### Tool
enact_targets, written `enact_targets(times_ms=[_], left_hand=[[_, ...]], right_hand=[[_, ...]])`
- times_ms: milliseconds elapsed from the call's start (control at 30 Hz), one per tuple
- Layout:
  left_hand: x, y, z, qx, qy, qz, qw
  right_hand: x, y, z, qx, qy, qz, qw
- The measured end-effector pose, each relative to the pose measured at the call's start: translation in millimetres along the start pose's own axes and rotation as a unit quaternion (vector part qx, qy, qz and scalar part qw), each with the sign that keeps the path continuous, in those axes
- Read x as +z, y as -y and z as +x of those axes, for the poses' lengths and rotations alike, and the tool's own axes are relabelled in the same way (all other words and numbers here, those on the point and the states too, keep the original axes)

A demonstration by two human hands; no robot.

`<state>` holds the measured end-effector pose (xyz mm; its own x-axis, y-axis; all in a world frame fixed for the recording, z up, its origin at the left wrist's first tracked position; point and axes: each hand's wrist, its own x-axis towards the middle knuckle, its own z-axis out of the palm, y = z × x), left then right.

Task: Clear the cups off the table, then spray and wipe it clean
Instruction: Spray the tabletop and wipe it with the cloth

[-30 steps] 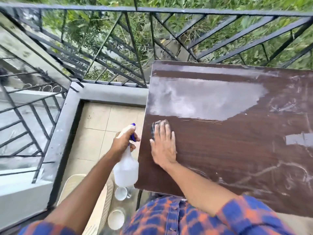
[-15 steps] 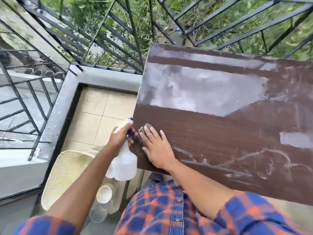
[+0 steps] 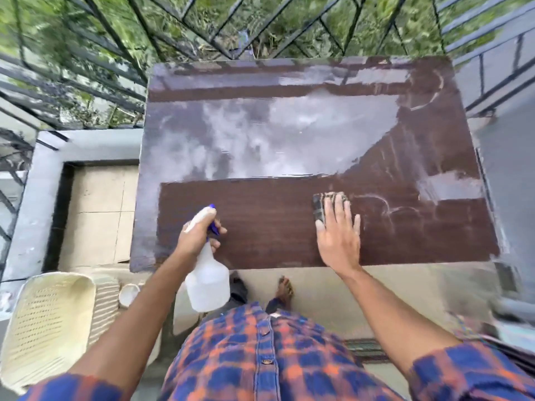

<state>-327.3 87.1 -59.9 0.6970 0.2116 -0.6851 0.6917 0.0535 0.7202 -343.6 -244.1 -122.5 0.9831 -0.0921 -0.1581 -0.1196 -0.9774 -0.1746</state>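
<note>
Left hand (image 3: 197, 237): grips your bottle (image 3: 207, 280), nozzle toward frame top.
Right hand (image 3: 337, 235): flat on your cloth (image 3: 320, 208), table (image 3: 260, 221) middle right.

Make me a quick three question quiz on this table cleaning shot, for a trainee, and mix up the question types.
1. True or false: the left hand grips the spray bottle.
2. Multiple choice: what does the right hand press flat against the table? A, a brush. B, a cloth. C, a newspaper.
3. Short answer: is the white cup on the table or off it?

Key: 1 true; 2 B; 3 off it.
</note>
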Motion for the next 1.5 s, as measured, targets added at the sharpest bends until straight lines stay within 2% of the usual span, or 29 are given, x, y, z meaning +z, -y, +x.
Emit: enact_targets(times_ms=[133, 333, 500, 667, 833, 1100, 1300, 1500], left_hand=[[19, 6, -10, -0.002, 0.013, -0.005, 1.000], [3, 12, -22, -0.005, 0.016, -0.014, 1.000], [-42, 23, -25, -0.004, 0.007, -0.010, 1.000], [-102, 36, -30, -0.003, -0.029, -0.015, 0.999], [-155, 54, -32, -0.007, -0.060, -0.056, 0.997], [-211, 70, -39, -0.007, -0.095, -0.088, 0.992], [-229, 71, -37, -0.003, -0.102, -0.109, 0.989], [-231, 66, -33, -0.008, -0.122, -0.106, 0.987]], right_hand=[[2, -19, -21, 0.045, -0.024, 0.026, 0.998], [15, 16, -49, 0.122, -0.027, 0.087, 0.988], [31, 73, -75, 0.103, -0.036, 0.095, 0.989], [49, 154, -90, 0.027, -0.011, 0.096, 0.995], [61, 240, -96, -0.089, 0.045, 0.073, 0.992], [77, 346, -87, -0.264, 0.104, 0.034, 0.958], [80, 380, -82, -0.337, 0.142, -0.011, 0.931], [75, 357, -77, -0.471, 0.139, -0.039, 0.870]])
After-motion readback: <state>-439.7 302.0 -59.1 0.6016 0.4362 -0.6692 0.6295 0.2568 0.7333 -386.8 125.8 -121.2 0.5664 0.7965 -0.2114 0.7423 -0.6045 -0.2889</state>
